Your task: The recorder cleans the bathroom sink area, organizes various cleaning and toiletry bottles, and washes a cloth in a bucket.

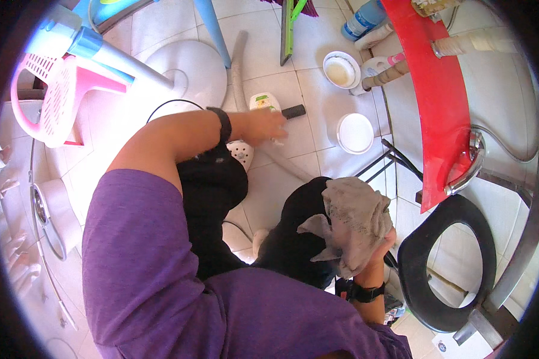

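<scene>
My left hand reaches down over the tiled floor, its fingers blurred. Beside it is a white plastic bottle with a green and yellow label, partly hidden by the hand. I cannot tell whether the fingers grip the bottle. A black ribbed hose end lies just past the fingertips. In my right hand is a crumpled, damp-looking grey cloth, bunched above my right knee and covering most of that hand. A pale hose runs along the floor and passes under the left forearm.
A white lidded tub and a white bowl with pale contents stand ahead right. A red panel with a metal tap and a black toilet seat flank my right. Leftward are a pink plastic chair and a round white base.
</scene>
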A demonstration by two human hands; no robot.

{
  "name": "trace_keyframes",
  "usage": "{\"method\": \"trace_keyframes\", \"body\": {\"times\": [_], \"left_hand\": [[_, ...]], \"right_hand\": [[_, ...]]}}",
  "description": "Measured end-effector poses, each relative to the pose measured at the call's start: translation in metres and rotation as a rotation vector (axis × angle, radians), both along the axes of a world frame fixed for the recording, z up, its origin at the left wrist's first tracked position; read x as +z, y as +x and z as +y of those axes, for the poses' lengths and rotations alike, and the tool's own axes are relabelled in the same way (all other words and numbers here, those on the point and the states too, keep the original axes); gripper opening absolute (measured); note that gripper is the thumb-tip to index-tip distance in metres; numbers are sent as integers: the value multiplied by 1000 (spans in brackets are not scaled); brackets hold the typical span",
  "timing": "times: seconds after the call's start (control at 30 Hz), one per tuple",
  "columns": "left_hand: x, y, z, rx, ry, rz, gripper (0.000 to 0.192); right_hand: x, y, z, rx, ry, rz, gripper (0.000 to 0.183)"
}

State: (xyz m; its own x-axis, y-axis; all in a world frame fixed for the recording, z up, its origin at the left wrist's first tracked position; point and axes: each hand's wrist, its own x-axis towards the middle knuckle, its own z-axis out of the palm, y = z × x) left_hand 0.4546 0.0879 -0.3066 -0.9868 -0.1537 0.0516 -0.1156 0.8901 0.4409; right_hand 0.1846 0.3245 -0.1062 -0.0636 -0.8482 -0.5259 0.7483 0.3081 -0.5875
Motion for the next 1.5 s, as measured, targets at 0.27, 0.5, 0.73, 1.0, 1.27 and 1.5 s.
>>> {"method": "trace_keyframes", "body": {"times": [0.27, 0.5, 0.73, 1.0, 1.27, 1.5], "left_hand": [[-6, -38, 11, 41, -112, -317, 12], [127, -26, -50, 383, 427, -10, 14], [203, -44, 13, 224, 714, 193, 15], [160, -26, -32, 327, 1418, -68, 30], [-57, 34, -11, 110, -146, -497, 22], [-8, 15, -25, 130, 17, -465, 29]], "right_hand": [[-5, -3, -16, 264, -92, 21, 49], [-7, 23, -43, 478, 155, 171, 43], [13, 71, -84, 428, -92, 361, 61], [1, 75, -68, 341, 67, 213, 40], [-11, 87, -48, 438, 166, 235, 40], [-16, 90, -39, 440, 203, 214, 38]]}}
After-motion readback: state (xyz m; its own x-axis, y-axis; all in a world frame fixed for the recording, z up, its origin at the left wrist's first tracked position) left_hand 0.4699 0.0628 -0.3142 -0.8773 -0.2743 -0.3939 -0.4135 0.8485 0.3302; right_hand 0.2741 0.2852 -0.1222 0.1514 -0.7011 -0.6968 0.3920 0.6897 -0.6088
